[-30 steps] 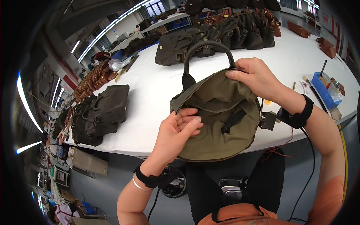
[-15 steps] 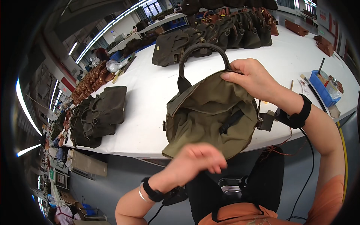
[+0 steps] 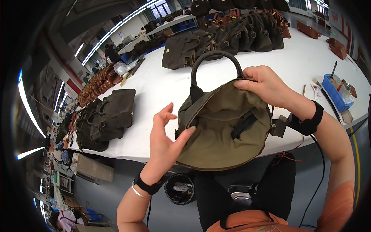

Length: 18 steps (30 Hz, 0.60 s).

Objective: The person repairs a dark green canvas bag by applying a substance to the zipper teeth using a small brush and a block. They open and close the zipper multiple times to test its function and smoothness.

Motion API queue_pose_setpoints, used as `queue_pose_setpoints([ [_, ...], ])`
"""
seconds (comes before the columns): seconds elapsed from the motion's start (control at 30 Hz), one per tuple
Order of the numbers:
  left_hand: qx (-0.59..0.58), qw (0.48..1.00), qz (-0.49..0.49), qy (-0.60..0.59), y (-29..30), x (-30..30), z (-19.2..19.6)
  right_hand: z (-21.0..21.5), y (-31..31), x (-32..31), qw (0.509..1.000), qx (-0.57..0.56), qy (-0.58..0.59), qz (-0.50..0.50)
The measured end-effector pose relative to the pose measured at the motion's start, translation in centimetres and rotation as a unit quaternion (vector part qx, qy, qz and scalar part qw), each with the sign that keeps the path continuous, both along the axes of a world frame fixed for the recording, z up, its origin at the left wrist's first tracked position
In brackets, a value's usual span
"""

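An olive-green canvas bag (image 3: 220, 135) with a dark rounded handle (image 3: 214, 58) is held open in front of me, its zipper edge spread wide and a black strap lying inside. My right hand (image 3: 266, 87) pinches the far rim of the opening near the handle. My left hand (image 3: 166, 139) is at the bag's left edge, fingers spread, thumb just touching the zipper rim, holding nothing.
The white table (image 3: 162, 89) carries a pile of dark green bags (image 3: 104, 118) at left, a row of dark and brown bags (image 3: 232, 34) at the back, and a blue tray of tools (image 3: 336, 92) at right. A black bin (image 3: 179, 189) stands on the floor below.
My left hand let go of the bag front, dropped low, then rose again to the bag's left rim. The bag opening has spread wider and tilted toward me.
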State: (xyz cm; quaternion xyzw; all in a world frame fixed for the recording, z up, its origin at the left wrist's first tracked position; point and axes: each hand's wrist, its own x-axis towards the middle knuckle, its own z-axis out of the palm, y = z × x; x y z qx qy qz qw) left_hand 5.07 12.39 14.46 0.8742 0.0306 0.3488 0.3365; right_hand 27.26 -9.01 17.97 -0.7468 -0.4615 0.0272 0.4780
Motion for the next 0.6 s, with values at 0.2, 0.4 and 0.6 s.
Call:
queue_pose_setpoints([
  [0.2, -0.178, 0.961, -0.184, 0.102, 1.6, 2.1, 0.9, -0.7, -0.8, 0.4, 0.998, -0.014, 0.054, 0.027],
  [0.4, -0.345, 0.918, -0.156, 0.116, 1.8, 3.5, 1.7, -2.0, -1.2, 0.1, 0.988, -0.031, 0.138, 0.062],
  [0.6, 0.059, 0.997, -0.036, 0.032, 0.0, 5.2, 0.9, -1.7, -1.5, -1.1, 0.989, -0.052, 0.121, 0.062],
])
